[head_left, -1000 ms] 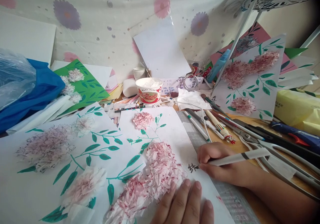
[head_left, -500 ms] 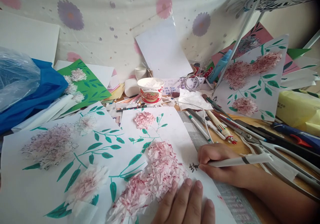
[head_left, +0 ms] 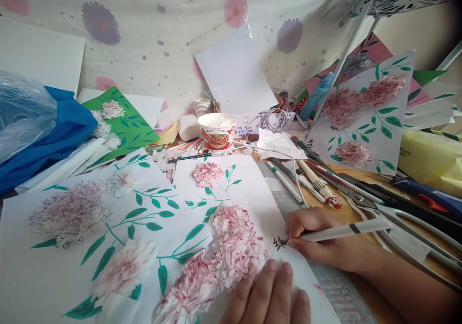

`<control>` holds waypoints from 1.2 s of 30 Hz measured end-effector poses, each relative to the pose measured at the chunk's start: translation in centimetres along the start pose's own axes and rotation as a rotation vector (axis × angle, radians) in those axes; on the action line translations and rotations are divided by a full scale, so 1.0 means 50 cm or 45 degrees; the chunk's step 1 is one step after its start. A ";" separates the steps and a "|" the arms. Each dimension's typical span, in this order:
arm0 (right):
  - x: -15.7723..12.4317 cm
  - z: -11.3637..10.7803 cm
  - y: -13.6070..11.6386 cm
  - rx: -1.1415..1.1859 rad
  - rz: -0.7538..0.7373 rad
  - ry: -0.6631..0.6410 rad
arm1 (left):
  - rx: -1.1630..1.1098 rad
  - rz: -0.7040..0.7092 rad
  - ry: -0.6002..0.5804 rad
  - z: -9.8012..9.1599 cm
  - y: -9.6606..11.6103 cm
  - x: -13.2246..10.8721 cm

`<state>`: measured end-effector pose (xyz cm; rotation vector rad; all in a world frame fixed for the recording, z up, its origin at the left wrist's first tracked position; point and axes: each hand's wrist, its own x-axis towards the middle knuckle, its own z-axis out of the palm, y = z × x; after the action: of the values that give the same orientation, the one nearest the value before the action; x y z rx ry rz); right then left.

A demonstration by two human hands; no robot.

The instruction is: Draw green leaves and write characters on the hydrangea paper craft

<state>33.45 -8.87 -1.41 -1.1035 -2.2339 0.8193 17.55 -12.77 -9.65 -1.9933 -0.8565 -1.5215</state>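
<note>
Pen [head_left: 342, 232] at black Chinese character [head_left: 279, 243]

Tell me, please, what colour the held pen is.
The pen is whitish with a dark band, clearest in the head view.

1. White sheet [head_left: 258, 184]: lying at 6 o'clock in the view, far edge towards 12.
2. Small pink paper flower [head_left: 207, 174] at the sheet's 11 o'clock; larger ruffled pink cluster [head_left: 234, 242] at its 8.
3. Black written character [head_left: 278, 243] at the sheet's 3 o'clock.
4. White pen [head_left: 335, 231]: dark-banded, slanted, tip beside the character, tail towards 3.
</note>
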 end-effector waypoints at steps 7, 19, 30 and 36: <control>0.002 0.002 0.008 -0.038 -0.051 0.033 | 0.000 -0.011 0.002 0.001 0.002 0.000; -0.007 0.000 0.021 0.182 -0.002 0.144 | -0.006 0.006 -0.030 -0.010 -0.001 0.002; -0.003 0.002 0.012 -0.006 -0.046 0.034 | 0.001 0.010 -0.020 -0.005 -0.001 0.003; 0.000 0.002 0.005 -0.077 -0.061 -0.016 | -0.006 0.012 -0.030 -0.007 -0.002 0.003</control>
<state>33.51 -8.79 -1.64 -1.0704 -2.3002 0.7454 17.29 -12.92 -9.42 -2.0195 -0.8524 -1.4985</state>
